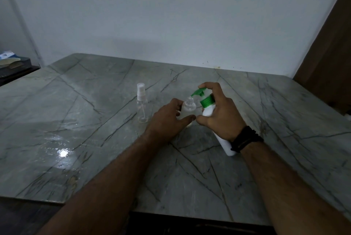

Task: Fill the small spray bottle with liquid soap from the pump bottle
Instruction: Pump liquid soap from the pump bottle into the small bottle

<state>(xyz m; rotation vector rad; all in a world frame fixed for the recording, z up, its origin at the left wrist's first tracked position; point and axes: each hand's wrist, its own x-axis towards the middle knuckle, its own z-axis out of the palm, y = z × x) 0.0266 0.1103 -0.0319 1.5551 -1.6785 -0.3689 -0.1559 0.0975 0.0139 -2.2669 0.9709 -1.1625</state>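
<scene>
You are mid-fill; near the centre of the frame your left hand [171,118] curls round the small spray bottle [188,109], standing uncapped on the marble table [284,120]; your right hand [221,113] wraps the tilted pump bottle [209,110], forefinger on the green pump head [198,92], whose spout sits just above the open neck. Next, I judge, press steadily and keep spout over mouth, or soap will run down the side; how full it is I cannot tell. A second, capped spray bottle [142,103] stands left of centre, untouched.

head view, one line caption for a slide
Right hand tilts pump bottle over open small bottle held by left hand.
</scene>
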